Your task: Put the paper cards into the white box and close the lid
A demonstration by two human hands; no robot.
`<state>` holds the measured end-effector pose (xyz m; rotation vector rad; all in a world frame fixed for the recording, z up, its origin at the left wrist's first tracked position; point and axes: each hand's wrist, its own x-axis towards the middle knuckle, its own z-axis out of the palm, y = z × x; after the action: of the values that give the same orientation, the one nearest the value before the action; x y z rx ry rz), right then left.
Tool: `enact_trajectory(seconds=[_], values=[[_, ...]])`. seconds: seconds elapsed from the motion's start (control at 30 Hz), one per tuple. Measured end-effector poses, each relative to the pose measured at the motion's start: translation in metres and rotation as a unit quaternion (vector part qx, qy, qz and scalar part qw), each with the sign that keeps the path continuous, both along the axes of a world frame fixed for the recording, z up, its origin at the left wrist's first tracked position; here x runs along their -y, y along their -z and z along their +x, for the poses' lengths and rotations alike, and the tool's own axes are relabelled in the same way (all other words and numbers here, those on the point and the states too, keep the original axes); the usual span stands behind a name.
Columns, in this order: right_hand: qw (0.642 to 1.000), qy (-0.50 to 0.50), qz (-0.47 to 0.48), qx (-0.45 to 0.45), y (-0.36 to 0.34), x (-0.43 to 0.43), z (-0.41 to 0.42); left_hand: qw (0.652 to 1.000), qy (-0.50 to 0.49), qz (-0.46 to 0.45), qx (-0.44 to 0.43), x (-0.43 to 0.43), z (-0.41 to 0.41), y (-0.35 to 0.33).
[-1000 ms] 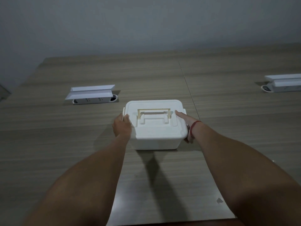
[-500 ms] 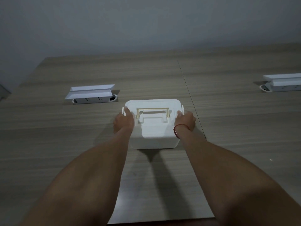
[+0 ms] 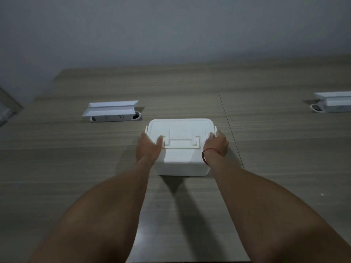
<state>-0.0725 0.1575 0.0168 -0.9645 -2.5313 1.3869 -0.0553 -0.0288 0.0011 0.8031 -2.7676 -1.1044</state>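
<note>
The white box point(image 3: 180, 164) stands on the wooden table point(image 3: 76, 168) in front of me with its lid point(image 3: 180, 128) on and the handle folded flat toward me. My left hand point(image 3: 149, 147) grips the box's left side, thumb on the lid beside the handle. My right hand point(image 3: 216, 143), with a red band at the wrist, grips the right side at the clasp. No paper cards are visible; the inside of the box is hidden.
A white pop-up power socket unit point(image 3: 112, 112) with raised flaps sits on the table behind the box to the left. A second one point(image 3: 332, 104) is at the far right edge. A seam point(image 3: 228, 118) runs through the tabletop just right of the box.
The handle has gone from upright to lying flat on the lid. My right hand moved from the box's lower right side up to the lid's right edge; the left stays put.
</note>
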Motion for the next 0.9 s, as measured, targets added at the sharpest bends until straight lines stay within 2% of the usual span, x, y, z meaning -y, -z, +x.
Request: enact_trajectory(seconds=[0.2,0.57,0.73,0.9], values=[[1.0,-0.006,-0.005,-0.011,-0.001,0.015,-0.033,1.0,-0.006,-0.005,-0.01,0.016,-0.032,0.002],[1.0,0.002,0.008,-0.007,-0.002,0.049,-0.156,1.0,0.014,0.0,-0.003,0.051,-0.153,0.0],[0.999,-0.026,0.022,0.015,-0.001,0.046,-0.16,1.0,0.017,0.016,0.008,0.052,-0.158,-0.002],[0.996,-0.077,0.045,-0.002,-0.008,0.043,-0.124,0.999,-0.009,0.051,0.009,0.046,-0.128,-0.007]])
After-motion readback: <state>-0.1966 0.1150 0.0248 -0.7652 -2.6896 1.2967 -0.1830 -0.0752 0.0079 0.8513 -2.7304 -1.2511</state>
